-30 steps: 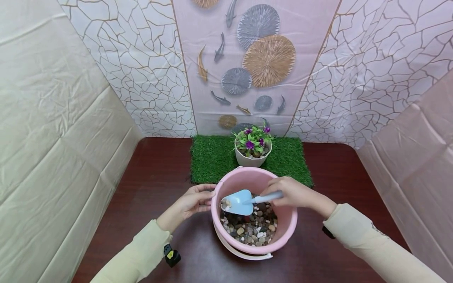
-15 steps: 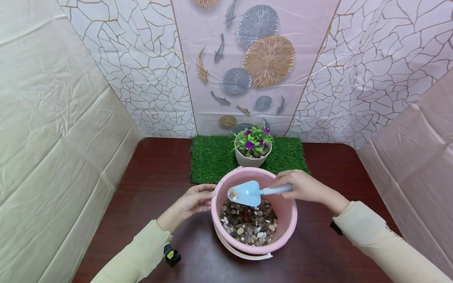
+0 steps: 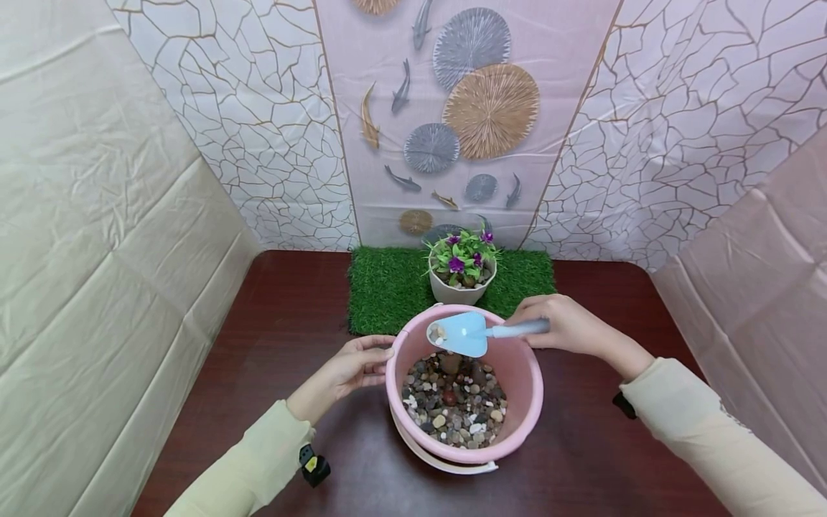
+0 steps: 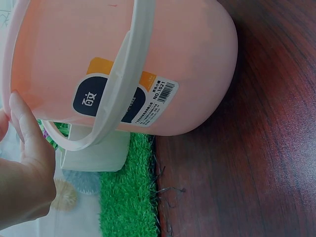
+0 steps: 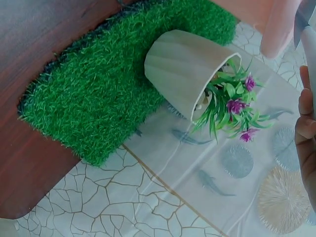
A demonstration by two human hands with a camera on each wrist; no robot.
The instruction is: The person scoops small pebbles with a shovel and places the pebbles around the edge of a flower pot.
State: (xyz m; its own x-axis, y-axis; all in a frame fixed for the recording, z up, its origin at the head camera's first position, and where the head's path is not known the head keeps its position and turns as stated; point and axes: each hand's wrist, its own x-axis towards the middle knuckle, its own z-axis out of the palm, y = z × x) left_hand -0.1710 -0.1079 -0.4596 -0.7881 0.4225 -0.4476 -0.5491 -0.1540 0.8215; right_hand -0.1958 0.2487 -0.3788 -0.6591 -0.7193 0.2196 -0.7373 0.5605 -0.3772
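A pink bucket [image 3: 530, 409] with pebbles [image 3: 452, 416] in its bottom stands on the table. My right hand [image 3: 568, 327] grips the grey handle of a light blue hand trowel [image 3: 466, 334], which is raised to the bucket's far rim. A few small stones [image 3: 436, 333] lie at the blade's tip. My left hand [image 3: 349, 370] rests with fairly straight fingers against the bucket's left rim; the left wrist view shows the fingers [image 4: 27, 123] touching the wall just below it. Only part of the right hand [image 5: 307, 133] shows at the right wrist view's edge.
Behind the bucket, a white pot [image 3: 460, 293] with a purple-flowered plant [image 3: 464, 257] stands on a green grass mat [image 3: 388, 287]. The bucket's pale handle [image 3: 446, 465] hangs down at the near side. Cloth walls [image 3: 161, 215] enclose the brown table [image 3: 297, 301].
My right hand has lifted the hand trowel up and to the right, from low inside the bucket to its far rim, stones still on the blade. The left hand stays on the rim.
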